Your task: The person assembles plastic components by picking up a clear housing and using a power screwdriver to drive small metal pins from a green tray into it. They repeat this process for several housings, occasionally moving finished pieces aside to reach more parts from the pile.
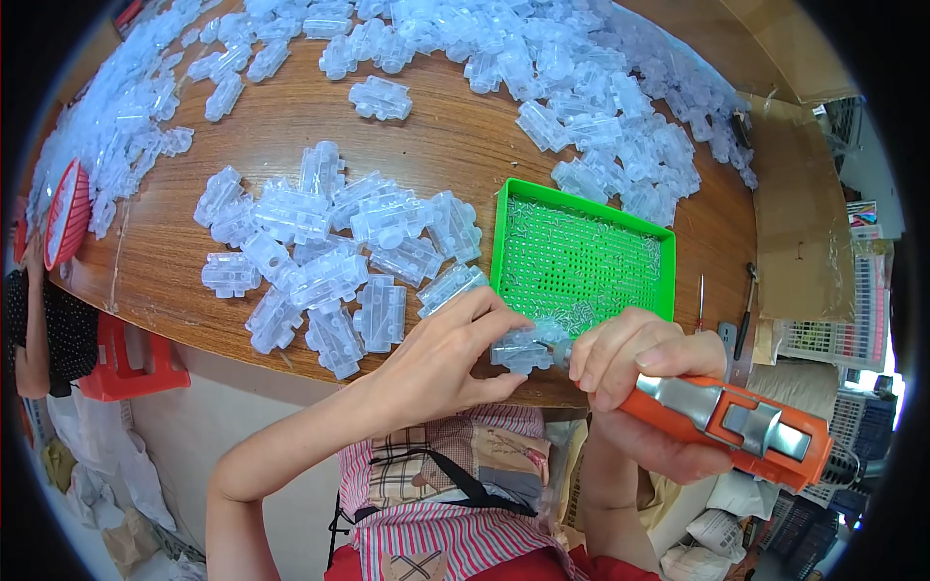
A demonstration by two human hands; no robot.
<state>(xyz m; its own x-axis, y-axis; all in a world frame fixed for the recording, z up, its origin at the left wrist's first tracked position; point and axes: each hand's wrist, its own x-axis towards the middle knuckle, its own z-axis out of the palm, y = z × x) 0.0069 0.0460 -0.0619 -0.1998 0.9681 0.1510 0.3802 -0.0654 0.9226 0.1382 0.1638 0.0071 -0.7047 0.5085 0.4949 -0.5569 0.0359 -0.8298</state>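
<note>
At the table's near edge, my left hand (452, 349) steadies a clear plastic toy-vehicle-shaped part (521, 351) between thumb and fingers. My right hand (654, 373) is wrapped round an orange and silver cordless screwdriver (741, 426). Its tip end points left and meets the right side of that part; the exact contact point is too small to make out. Just beyond both hands lies a green perforated tray (498, 242) with many small screws (581, 315) in it. Left of the tray, a loose heap of similar clear parts (325, 276) covers the wood beside my left hand.
Large piles of clear parts (581, 126) spread along the far side and far left (107, 126). Cardboard (799, 203) walls the right edge, with a dark-handled tool (746, 310) nearby. At left are a pink-red basket (68, 215), another person's arm (36, 329) and a red stool (131, 378).
</note>
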